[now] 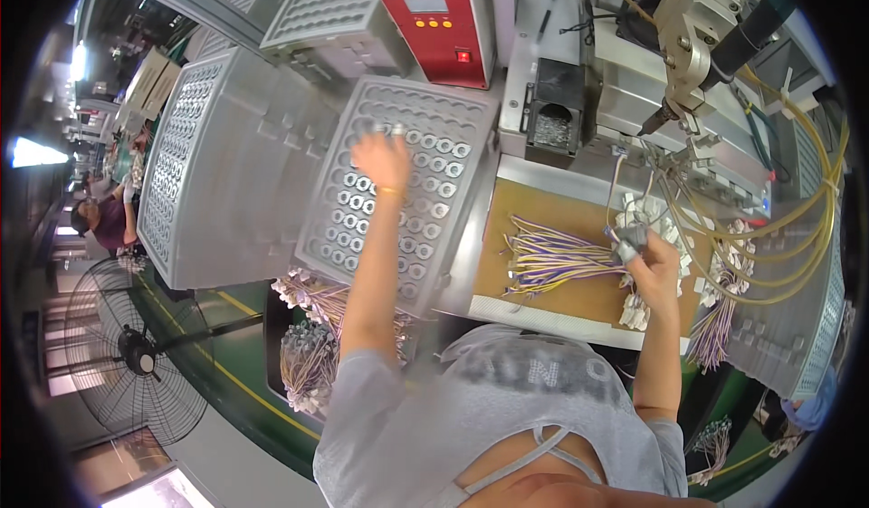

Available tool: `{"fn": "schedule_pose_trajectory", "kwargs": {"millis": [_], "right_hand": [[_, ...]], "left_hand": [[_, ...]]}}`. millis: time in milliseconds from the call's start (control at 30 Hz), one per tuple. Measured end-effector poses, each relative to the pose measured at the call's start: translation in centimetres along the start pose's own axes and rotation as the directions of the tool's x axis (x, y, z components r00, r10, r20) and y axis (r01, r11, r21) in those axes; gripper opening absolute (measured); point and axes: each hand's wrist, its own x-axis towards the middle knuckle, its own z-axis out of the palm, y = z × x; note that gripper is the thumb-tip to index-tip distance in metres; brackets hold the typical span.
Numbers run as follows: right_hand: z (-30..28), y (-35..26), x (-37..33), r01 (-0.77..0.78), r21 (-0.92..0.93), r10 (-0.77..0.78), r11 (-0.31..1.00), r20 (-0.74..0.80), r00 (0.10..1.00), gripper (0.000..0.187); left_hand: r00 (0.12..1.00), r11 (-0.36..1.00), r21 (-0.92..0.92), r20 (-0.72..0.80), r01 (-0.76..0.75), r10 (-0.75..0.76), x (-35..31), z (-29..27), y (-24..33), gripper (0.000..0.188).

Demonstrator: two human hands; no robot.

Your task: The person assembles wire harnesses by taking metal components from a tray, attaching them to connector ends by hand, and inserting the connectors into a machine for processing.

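Head view: tray (391, 94), left of the wires, pale grey plastic moulded in rows of round wells; rings (441, 165), flat, silvery, open-centred, seated in many wells. Left hand (380, 159), over the tray, slightly blurred; whether its fingers pinch a ring, cannot tell. Brown board (550, 200), flat, smooth. Wires (554, 262), thin, purple, yellow and white, fanned out on the board. Right hand (656, 268), at the wires' right end, fingers pinching a small grey piece (632, 234), outline unclear. Connectors (635, 314), white, blocky, heaped beside the wires. Box (433, 42), red and white, hard-edged. Tubes (819, 227), amber, glossy, looped
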Motion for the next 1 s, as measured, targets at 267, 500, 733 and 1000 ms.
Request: {"fn": "schedule_pose_trajectory", "kwargs": {"millis": [267,500,733,1000], "right_hand": [[1.7,-0.8,-0.3,0.083,-0.293,-0.104,0.953,-0.057,0.993,0.010],[2.3,0.9,0.8,0.044,-0.276,-0.033,0.960,0.044,0.999,0.013],[2.5,-1.3,0.1,-0.003,0.036,0.005,0.999,-0.064,0.998,0.013],[1.9,-0.6,-0.6,-0.018,0.133,0.030,0.991,-0.088,0.996,0.011]], "left_hand": [[0.959,0.926,-0.308,0.245,0.218,-0.144,2.6,-0.1,-3.1,0.036],[0.574,0.103,-0.612,0.779,0.784,0.253,-7.0,-11.2,13.0,0.032],[0.499,-0.069,-0.545,0.700,0.836,0.511,-11.6,-11.6,17.7,0.028],[0.538,-0.086,-0.582,0.674,0.809,0.507,-11.8,-12.3,18.6,0.035]]}}
